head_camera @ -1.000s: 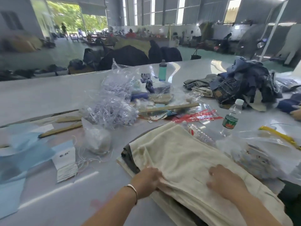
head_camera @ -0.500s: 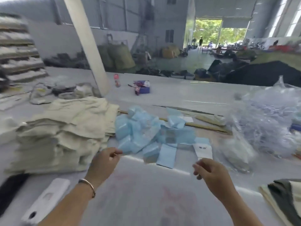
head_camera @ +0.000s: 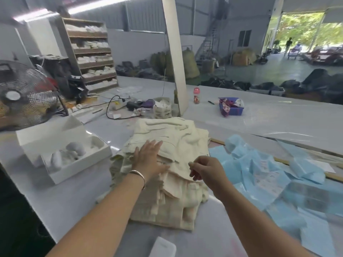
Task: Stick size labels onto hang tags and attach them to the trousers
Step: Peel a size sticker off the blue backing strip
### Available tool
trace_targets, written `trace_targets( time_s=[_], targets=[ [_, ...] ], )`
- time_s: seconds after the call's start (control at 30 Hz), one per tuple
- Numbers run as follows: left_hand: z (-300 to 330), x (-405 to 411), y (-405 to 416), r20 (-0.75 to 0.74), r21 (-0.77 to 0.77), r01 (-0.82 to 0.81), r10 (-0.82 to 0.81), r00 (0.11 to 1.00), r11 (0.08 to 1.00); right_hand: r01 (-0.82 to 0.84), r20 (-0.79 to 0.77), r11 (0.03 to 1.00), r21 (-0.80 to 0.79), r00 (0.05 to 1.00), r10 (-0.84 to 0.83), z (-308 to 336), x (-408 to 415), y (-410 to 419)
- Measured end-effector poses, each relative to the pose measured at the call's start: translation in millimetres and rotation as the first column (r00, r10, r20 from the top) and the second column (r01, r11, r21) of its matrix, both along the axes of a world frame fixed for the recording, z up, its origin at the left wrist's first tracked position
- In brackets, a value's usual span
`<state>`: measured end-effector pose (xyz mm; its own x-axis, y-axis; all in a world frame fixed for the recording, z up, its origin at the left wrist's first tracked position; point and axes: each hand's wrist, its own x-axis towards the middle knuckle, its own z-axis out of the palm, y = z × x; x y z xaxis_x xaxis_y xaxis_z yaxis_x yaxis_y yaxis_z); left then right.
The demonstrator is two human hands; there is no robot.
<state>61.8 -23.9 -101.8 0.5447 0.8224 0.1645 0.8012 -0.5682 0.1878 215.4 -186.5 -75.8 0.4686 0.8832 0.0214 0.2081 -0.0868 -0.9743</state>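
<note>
A tall stack of folded cream trousers [head_camera: 172, 138] stands on the white table [head_camera: 259, 119] in front of me. My left hand [head_camera: 148, 160], with a bracelet at the wrist, lies flat on the top of the stack with straight fingers. My right hand [head_camera: 206, 169] hovers at the stack's right edge, its fingers loosely curled with thumb and fingertips close together; I see nothing between them. Blue sheets and packets of labels [head_camera: 263, 167] lie scattered on the table to the right of the stack.
An open white box [head_camera: 61, 147] with pale lumps inside sits left of the stack. A fan [head_camera: 24, 95] stands at far left. A white pillar [head_camera: 174, 58], a power strip with cables [head_camera: 118, 104], a small bottle [head_camera: 196, 95] and a blue basket [head_camera: 232, 106] are behind.
My view has swung left from the other trouser pile, past the blue label sheets, to this cream stack. My left hand now lies flat on it and my right hand is at its edge.
</note>
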Motion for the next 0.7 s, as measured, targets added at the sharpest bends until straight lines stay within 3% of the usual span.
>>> trace_targets(
  time_s=[0.1,0.17,0.23,0.3,0.37,0.43,0.47,0.53,0.57,0.6,0.67,0.7],
  targets=[
    [-3.9,19.0,37.0,-0.203,0.001,0.054,-0.052,0.978,0.999,-0.023,0.021,0.999,-0.041,0.999,0.024,-2.8,-3.3,32.9],
    [0.5,28.7,54.9,-0.216,0.057,0.101,-0.087,0.973,0.993,-0.017,0.039,0.998,-0.058,0.999,0.019,-5.4,2.2,47.0],
    [13.5,30.8,66.1,-0.104,0.078,0.110,-0.102,0.989,0.991,-0.004,0.059,0.998,-0.070,0.998,0.008,-8.4,10.4,56.2],
    [35.9,24.3,69.4,0.104,0.015,0.078,-0.079,0.991,0.997,0.007,0.061,0.995,-0.096,0.998,-0.001,-11.3,19.8,64.5],
    [63.3,13.6,61.6,0.217,0.041,0.075,-0.082,0.973,0.996,0.028,-0.010,0.993,-0.118,1.000,-0.029,-11.0,28.1,72.0],
    [87.9,7.8,39.0,0.289,0.170,0.136,-0.181,0.940,0.976,0.000,-0.287,0.994,-0.105,0.957,-0.030,-11.5,36.9,80.5],
    [96.4,6.6,22.0,0.316,0.234,0.195,-0.264,0.911,0.952,-0.062,-0.495,0.994,-0.090,0.869,0.009,-8.6,41.3,83.4],
    [101.4,5.2,-19.0,0.245,0.287,0.343,-0.415,0.876,0.894,-0.205,-0.795,0.976,0.073,0.579,0.180,-0.9,47.8,88.6],
    [97.6,4.1,-37.5,0.157,0.218,0.458,-0.494,0.855,0.862,-0.206,-0.838,0.962,0.177,0.482,0.257,0.8,50.8,90.9],
    [89.2,2.6,-51.0,0.071,0.063,0.570,-0.574,0.816,0.819,-0.146,-0.839,0.968,0.206,0.483,0.251,1.4,52.1,92.9],
    [69.2,-2.9,-59.3,0.043,-0.412,0.658,-0.708,0.705,0.630,-0.046,-0.771,0.995,0.094,0.629,0.102,-6.8,50.8,94.7],
    [59.5,-8.0,-52.9,0.124,-0.535,0.621,-0.674,0.728,0.573,-0.061,-0.759,0.998,0.017,0.649,0.052,-12.4,49.0,92.3]
  ],
)
